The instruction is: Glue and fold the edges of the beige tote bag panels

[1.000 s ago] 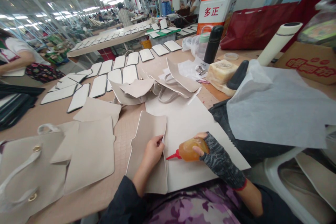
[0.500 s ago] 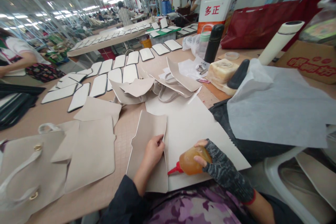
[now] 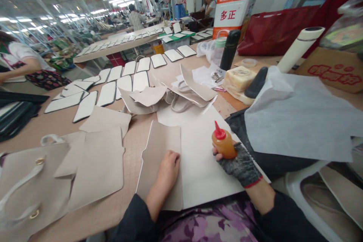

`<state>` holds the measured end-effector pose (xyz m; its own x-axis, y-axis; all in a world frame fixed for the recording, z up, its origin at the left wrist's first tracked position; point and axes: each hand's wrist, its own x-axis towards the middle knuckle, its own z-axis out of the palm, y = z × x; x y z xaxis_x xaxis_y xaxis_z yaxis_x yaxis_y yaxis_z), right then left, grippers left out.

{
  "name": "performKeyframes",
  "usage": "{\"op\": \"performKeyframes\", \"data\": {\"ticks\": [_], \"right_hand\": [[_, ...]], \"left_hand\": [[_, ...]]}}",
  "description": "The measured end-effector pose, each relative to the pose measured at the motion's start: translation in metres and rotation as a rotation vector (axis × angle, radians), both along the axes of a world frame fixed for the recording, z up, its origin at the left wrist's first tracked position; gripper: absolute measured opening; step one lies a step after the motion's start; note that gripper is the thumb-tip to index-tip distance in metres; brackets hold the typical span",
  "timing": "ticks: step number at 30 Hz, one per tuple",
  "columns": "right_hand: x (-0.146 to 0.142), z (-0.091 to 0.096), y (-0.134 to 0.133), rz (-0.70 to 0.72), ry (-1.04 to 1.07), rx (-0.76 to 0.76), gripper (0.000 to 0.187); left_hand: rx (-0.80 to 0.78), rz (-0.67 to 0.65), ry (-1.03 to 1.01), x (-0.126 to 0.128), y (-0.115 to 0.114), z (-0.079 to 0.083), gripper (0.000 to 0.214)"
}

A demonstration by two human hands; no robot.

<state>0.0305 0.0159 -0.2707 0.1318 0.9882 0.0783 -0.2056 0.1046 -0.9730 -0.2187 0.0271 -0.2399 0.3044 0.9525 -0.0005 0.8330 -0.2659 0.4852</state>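
Bottle [image 3: 227, 146] fills right fingers [image 3: 217, 155] above open sheet [image 3: 200, 147]; left fingers [image 3: 176, 159] curl closed near panel [image 3: 160, 141] edge.

- The squeeze bottle [image 3: 224, 145], amber with a red nozzle (nozzle upward), is leaning slightly left over the pale sheet [image 3: 201, 177].
- The beige panel [image 3: 154, 159], notched on its left edge, is lying along the sheet's left side.

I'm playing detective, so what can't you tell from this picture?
In the head view:
The bottom of the amber bottle: hidden in the grip of the right hand.
The patch of beige panel under the left hand: the hand covers it.
The rest of the handled bag piece: cut off by the left edge.
Inside the red bag: its side hides that.
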Motion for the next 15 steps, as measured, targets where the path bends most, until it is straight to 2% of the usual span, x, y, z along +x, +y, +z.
{"op": "performKeyframes", "data": {"ticks": [3, 6, 9, 11, 13, 15], "right_hand": [[-0.006, -0.010, 0.002, 0.161, 0.561, -0.257, 0.040], [-0.006, -0.016, -0.002, 0.193, 0.880, -0.370, 0.034], [-0.003, -0.017, -0.006, 0.220, 1.017, -0.403, 0.039], [-0.002, -0.015, -0.007, 0.243, 1.052, -0.408, 0.040], [-0.003, -0.013, -0.007, 0.249, 1.065, -0.419, 0.040], [-0.005, -0.009, -0.006, 0.234, 1.068, -0.440, 0.039]], "left_hand": [[0.054, -0.078, 0.201, 0.002, -0.006, 0.000, 0.025], [0.121, -0.130, 0.346, 0.001, -0.014, 0.000, 0.030], [0.161, -0.228, 0.316, -0.008, -0.023, 0.009, 0.033], [0.268, -0.257, 0.289, -0.022, -0.026, 0.022, 0.034], [0.430, -0.154, 0.315, -0.039, -0.026, 0.036, 0.035], [0.541, 0.032, 0.387, -0.056, -0.024, 0.045, 0.043]]}}
